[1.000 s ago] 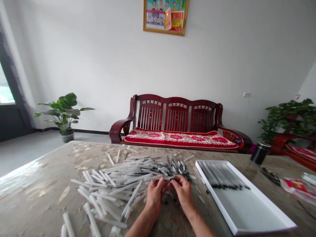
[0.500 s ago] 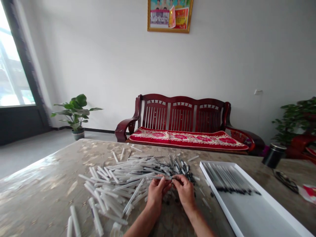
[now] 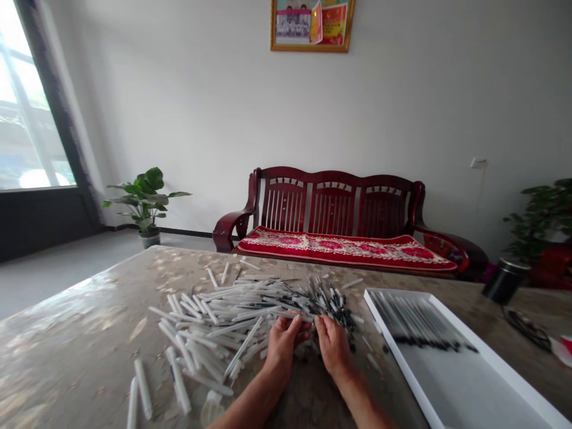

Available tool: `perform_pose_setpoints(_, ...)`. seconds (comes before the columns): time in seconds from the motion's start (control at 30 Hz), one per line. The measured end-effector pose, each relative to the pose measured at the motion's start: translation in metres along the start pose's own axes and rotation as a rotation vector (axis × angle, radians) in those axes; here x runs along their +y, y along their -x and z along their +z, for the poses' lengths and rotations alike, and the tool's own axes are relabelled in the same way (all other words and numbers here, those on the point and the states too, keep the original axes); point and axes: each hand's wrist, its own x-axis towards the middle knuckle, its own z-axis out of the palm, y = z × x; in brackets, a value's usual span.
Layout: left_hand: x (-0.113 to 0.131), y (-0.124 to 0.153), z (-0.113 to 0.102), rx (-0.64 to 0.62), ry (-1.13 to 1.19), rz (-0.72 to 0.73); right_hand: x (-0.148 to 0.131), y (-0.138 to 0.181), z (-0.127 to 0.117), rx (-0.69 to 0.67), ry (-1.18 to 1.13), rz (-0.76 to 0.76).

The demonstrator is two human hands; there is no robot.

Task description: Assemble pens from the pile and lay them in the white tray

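A translucent white pen (image 3: 286, 314) lies level in my left hand (image 3: 280, 348), with the thumb and fingers closed around it. My right hand (image 3: 333, 345) is closed in a pinch at the pen's right end, where a small dark part shows; its fingertips hide most of that end. Beyond and to the left of my hands spreads a loose heap of white pen barrels (image 3: 201, 348). Black-tipped pen parts (image 3: 333, 301) are bunched just behind my right hand.
A white tray (image 3: 451, 381) at the right holds a row of pens with black ends (image 3: 411, 319). A dark cylinder (image 3: 506, 281) and a black cable (image 3: 527, 328) lie beyond it. A red wooden bench (image 3: 333, 202) stands behind the patterned table (image 3: 80, 357).
The view has shifted slightly. Both hands remain together at the pen, and my right fingers have moved a little along its end, now covering more of the dark part.
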Motion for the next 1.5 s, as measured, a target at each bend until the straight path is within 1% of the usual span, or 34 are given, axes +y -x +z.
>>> perform_pose_setpoints(0.07, 0.002, 0.000, 0.001, 0.009, 0.009, -0.007, -0.006, 0.002, -0.001, -0.024, -0.073, 0.029)
perform_pose_setpoints(0.2, 0.005, 0.001, 0.001, -0.017, 0.023, -0.014, -0.015, 0.005, -0.006, -0.047, -0.197, 0.025)
perform_pose_setpoints(0.3, 0.004, 0.003, 0.002, -0.036, 0.006, -0.019, -0.014, 0.004, -0.009, -0.045, -0.162, 0.017)
perform_pose_setpoints(0.4, 0.003, 0.006, 0.002, -0.061, -0.006, -0.037, -0.010, 0.002, -0.012, -0.089, -0.128, 0.041)
perform_pose_setpoints(0.47, 0.003, 0.008, 0.002, -0.067, -0.002, -0.053, -0.009, 0.001, -0.013, -0.124, -0.161, 0.080)
perform_pose_setpoints(0.57, 0.004, 0.008, 0.004, -0.035, 0.016, -0.068, -0.010, 0.001, -0.015, -0.171, -0.219, 0.105)
perform_pose_setpoints(0.7, 0.006, 0.005, 0.005, -0.003, 0.018, -0.054, -0.011, 0.002, -0.016, -0.125, -0.222, 0.045)
perform_pose_setpoints(0.77, 0.006, 0.005, 0.004, -0.003, 0.014, -0.044, -0.010, 0.001, -0.014, -0.095, -0.193, -0.002)
perform_pose_setpoints(0.83, 0.005, 0.005, 0.004, -0.014, 0.005, -0.032, -0.007, 0.000, -0.012, -0.073, -0.156, -0.017)
perform_pose_setpoints(0.9, 0.003, 0.005, 0.004, -0.034, -0.007, -0.022, -0.004, 0.000, -0.009, -0.061, -0.148, 0.014)
perform_pose_setpoints(1.0, 0.001, 0.005, 0.004, -0.047, -0.018, -0.020, -0.001, 0.001, -0.007, -0.075, -0.201, 0.077)
perform_pose_setpoints(1.13, 0.002, 0.004, 0.004, -0.026, -0.024, -0.013, -0.004, 0.003, -0.012, -0.113, -0.221, 0.053)
perform_pose_setpoints(1.23, 0.002, 0.006, 0.004, -0.047, -0.032, -0.022, -0.007, 0.004, -0.014, -0.137, -0.188, 0.036)
perform_pose_setpoints(1.37, 0.001, 0.009, 0.004, -0.083, -0.043, -0.023, -0.008, 0.003, -0.015, -0.142, -0.168, 0.089)
perform_pose_setpoints(1.5, 0.001, 0.008, 0.004, -0.069, -0.039, -0.030, -0.008, 0.004, -0.016, -0.158, -0.219, 0.132)
